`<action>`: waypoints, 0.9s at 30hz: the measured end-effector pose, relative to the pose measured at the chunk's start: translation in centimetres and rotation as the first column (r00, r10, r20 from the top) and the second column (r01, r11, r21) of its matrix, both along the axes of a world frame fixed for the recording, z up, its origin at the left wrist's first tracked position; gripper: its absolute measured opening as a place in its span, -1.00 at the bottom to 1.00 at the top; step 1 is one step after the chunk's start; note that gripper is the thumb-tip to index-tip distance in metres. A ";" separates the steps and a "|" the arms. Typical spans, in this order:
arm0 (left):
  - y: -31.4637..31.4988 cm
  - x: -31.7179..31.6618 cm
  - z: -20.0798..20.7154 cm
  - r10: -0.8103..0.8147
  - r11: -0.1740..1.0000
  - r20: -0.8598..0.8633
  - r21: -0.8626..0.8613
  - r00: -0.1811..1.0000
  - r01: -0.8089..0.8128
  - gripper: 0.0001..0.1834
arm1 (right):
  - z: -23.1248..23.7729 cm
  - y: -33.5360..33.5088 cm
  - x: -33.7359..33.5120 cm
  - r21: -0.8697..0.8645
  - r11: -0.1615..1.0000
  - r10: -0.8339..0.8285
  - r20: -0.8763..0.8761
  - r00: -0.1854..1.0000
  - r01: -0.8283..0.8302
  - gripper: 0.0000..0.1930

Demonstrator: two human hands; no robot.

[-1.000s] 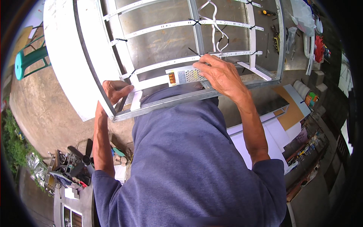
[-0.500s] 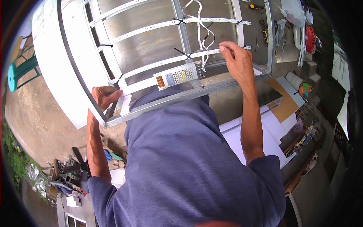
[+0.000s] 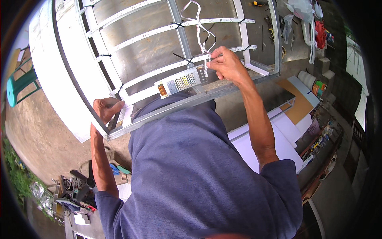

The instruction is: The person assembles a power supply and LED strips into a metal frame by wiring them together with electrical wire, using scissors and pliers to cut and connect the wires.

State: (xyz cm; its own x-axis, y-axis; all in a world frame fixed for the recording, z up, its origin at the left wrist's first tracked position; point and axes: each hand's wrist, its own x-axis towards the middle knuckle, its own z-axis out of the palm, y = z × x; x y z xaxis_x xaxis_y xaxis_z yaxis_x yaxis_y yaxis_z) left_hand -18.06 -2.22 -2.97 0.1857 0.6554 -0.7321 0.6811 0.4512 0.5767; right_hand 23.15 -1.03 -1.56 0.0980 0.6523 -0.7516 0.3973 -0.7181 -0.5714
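Note:
My right hand pinches at a thin white wire, just above the terminal end of a silver perforated power supply. Its fingertips also lie close to the nearest LED strip, so part of the wire is hidden. More white wires loop down across the strips. My left hand is closed around the near left corner of a grey metal frame, thumb against a white bar. Black ties fasten several LED strips to the frame's white and grey bars.
A large white panel runs along the frame's left side. Pliers, a screwdriver and a red wire bundle lie at the far right. A green stool stands left. White and brown sheets rest at the right.
My right hand has moved left along the nearest LED strip to the hanging wires, uncovering the strip's right end. My left hand keeps its place on the frame, while the view has shifted slightly.

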 end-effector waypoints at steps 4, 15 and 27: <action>0.0 -0.1 0.1 -0.013 1.000 0.020 0.020 1.000 0.013 -0.70 | -0.2 -0.1 0.0 -0.036 0.999 0.003 -0.035 0.999 -0.004 -0.71; -0.1 -0.6 -1.1 -0.080 0.995 0.001 0.055 0.997 0.080 -0.77 | 3.6 0.1 -0.9 0.220 0.890 0.320 0.325 0.890 -0.400 -0.87; -0.1 -0.5 -0.3 -0.071 0.995 0.003 0.068 0.998 0.070 -0.79 | 1.7 -1.1 -4.5 0.449 0.628 0.544 0.331 0.771 -0.636 -0.80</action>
State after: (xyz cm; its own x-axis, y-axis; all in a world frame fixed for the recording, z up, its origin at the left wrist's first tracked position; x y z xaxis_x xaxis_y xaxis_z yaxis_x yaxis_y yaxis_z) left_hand -18.52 -2.30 -3.24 0.2368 0.6885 -0.6855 0.7067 0.3621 0.6078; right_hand 18.64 -2.15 0.15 -0.3667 0.8812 -0.2983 0.7417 0.0834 -0.6655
